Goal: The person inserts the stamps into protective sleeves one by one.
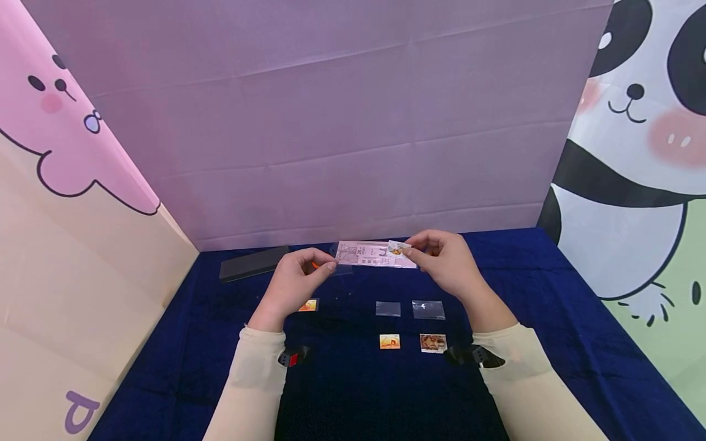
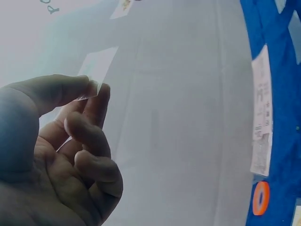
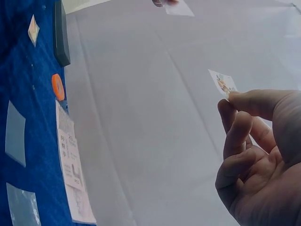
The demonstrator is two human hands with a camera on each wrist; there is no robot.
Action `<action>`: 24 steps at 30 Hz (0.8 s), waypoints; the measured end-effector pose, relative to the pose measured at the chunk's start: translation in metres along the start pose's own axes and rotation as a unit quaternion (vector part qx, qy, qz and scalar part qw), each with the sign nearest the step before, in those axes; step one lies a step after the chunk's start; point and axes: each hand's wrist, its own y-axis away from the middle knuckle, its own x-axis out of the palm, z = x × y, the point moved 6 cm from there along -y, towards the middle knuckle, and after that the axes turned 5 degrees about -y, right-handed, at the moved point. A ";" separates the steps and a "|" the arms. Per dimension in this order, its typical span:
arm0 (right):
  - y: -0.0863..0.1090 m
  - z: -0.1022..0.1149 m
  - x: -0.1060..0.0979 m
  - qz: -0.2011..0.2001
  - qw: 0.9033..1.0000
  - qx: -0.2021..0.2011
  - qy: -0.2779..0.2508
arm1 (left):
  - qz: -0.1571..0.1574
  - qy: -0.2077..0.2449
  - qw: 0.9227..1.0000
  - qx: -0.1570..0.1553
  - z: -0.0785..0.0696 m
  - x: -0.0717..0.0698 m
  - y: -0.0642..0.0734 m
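My left hand [image 1: 298, 278] pinches a small clear plastic sleeve [image 2: 101, 63] between thumb and fingertips, raised off the table. Between the thumb and forefinger of my right hand [image 1: 448, 262] is a small white picture card [image 3: 222, 84], also lifted. The hands are apart, and card and sleeve do not touch. Two more clear sleeves [image 1: 388, 309] lie flat on the blue cloth. In front of them are an orange-yellow picture card [image 1: 390, 342] and a brown picture card [image 1: 433, 343]. A third picture card [image 1: 309, 305] lies partly hidden by my left hand.
A pink printed strip [image 1: 361, 252] in clear wrapping lies at the back of the table. Beside it is an orange ring [image 3: 58, 87], like a tape roll. A flat dark box [image 1: 252, 264] sits back left. A pale cloth wall [image 1: 353, 153] rises behind.
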 end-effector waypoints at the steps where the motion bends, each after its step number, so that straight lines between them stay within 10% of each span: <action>1: 0.000 0.002 0.000 0.000 1.000 -0.003 0.002 | -0.001 0.002 1.000 0.003 -0.002 -0.002 0.001; 24: 0.020 0.043 0.011 -0.002 0.998 -0.058 -0.019 | -0.083 0.067 0.993 0.048 -0.037 -0.010 0.018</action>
